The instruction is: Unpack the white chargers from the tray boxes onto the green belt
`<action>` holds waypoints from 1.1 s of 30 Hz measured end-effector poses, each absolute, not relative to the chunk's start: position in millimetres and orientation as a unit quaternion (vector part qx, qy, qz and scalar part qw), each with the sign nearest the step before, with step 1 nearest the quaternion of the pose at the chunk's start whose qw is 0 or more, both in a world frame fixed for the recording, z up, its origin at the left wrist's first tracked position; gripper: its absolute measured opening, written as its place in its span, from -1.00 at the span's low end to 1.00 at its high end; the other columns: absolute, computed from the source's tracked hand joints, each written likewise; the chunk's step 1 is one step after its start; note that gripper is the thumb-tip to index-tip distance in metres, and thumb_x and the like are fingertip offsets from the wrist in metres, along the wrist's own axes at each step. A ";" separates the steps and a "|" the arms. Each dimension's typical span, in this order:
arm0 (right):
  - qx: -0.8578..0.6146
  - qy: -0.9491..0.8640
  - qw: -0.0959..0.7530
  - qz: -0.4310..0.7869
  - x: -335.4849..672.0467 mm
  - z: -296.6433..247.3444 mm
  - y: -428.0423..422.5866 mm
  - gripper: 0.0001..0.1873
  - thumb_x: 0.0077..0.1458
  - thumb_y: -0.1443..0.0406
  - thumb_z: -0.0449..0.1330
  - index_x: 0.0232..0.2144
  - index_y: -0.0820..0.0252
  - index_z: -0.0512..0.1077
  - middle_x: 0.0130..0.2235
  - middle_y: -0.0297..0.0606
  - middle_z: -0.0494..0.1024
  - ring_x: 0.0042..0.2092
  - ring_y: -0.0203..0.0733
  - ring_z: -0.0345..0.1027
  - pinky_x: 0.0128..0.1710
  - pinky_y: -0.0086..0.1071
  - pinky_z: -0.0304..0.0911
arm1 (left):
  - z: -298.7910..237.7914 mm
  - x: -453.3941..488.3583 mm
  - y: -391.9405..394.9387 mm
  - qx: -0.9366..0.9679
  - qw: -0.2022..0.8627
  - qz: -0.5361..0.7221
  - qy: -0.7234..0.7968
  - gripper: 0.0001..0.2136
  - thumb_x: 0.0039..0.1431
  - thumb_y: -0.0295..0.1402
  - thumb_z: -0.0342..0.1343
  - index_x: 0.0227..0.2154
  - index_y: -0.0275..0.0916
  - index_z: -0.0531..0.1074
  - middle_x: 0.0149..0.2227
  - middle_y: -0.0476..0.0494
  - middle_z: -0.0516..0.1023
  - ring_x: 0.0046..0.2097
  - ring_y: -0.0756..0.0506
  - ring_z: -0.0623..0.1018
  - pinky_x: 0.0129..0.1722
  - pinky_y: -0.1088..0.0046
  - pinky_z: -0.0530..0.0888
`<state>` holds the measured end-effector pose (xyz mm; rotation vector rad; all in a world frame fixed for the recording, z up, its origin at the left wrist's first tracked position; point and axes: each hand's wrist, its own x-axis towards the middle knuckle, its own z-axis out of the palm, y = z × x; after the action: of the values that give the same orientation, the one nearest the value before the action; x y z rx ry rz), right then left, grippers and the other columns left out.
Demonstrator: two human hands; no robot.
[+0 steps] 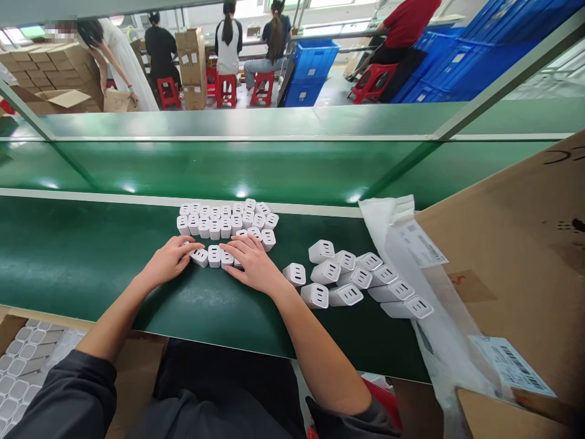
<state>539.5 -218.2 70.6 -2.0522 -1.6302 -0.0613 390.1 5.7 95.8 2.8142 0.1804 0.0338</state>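
Note:
On the green work surface, a front row of white two-slot power adapters lies between my hands. At the row's left end, my left hand has its thumb and fingers closed about a tilted adapter. My right hand reaches over the right end, with fingers and thumb around an adapter; its palm hides others. Just beyond my fingertips stands a tight block of similar adapters, slots up. Several looser adapters lie tilted to the right of my right forearm.
A plastic bag with labels and a large cardboard box border the right side. An open box of white adapters sits at lower left. Behind a green belt are people on red stools, cartons and blue crates.

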 end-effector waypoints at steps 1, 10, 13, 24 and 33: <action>-0.757 -0.600 0.257 -0.025 539.6 70.1 -218.1 -0.58 0.25 0.23 0.15 0.14 0.17 0.37 0.07 -0.13 0.51 0.22 0.01 0.24 0.31 0.02 -0.01 | 96.4 390.6 6.7 0.986 0.159 0.004 0.059 -0.60 0.32 -0.34 -0.17 0.13 0.02 0.39 0.17 -0.09 0.36 0.19 -0.13 0.37 0.08 0.28 0.44; -0.761 -0.594 0.262 -0.027 539.4 69.8 -217.4 -0.58 0.24 0.24 0.16 0.13 0.20 0.37 0.04 -0.12 0.52 0.21 0.00 0.26 0.31 0.01 -0.02 | 107.4 371.4 -11.0 0.985 0.108 -0.007 0.131 -0.55 0.30 -0.15 -0.04 0.23 0.03 0.24 0.11 -0.08 0.42 0.05 -0.14 0.48 -0.16 0.41 0.48; -0.760 -0.593 0.264 -0.028 539.5 69.4 -217.2 -0.59 0.25 0.23 0.15 0.13 0.17 0.38 0.04 -0.14 0.52 0.20 0.00 0.27 0.30 0.01 0.00 | 106.6 369.6 -21.1 0.980 0.092 -0.024 0.174 -0.52 0.29 -0.05 -0.01 0.22 -0.05 0.25 -0.01 -0.10 0.47 -0.15 -0.12 0.55 -0.26 0.41 0.47; -0.763 -0.590 0.264 -0.024 540.1 66.9 -216.9 -0.58 0.24 0.23 0.16 0.13 0.15 0.38 0.06 -0.15 0.52 0.20 0.00 0.26 0.30 0.02 -0.01 | 94.4 389.2 -43.7 0.975 0.021 0.037 0.217 -0.57 0.30 -0.02 -0.01 0.20 0.11 0.31 0.12 -0.14 0.37 0.02 -0.15 0.49 -0.45 0.51 0.41; -0.756 -0.596 0.268 -0.031 540.5 67.8 -215.5 -0.60 0.21 0.26 0.16 0.10 0.10 0.39 0.07 -0.14 0.52 0.18 0.05 0.30 0.26 0.11 0.08 | 94.0 387.1 -3.0 0.998 0.037 0.030 0.033 -0.65 0.36 -0.10 -0.06 0.14 0.07 0.39 0.02 -0.10 0.46 -0.09 -0.05 0.54 -0.26 0.53 0.46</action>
<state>540.5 -215.5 67.8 -2.0400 -1.6078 -0.0834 387.1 -3.0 94.0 3.0641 0.1010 0.0913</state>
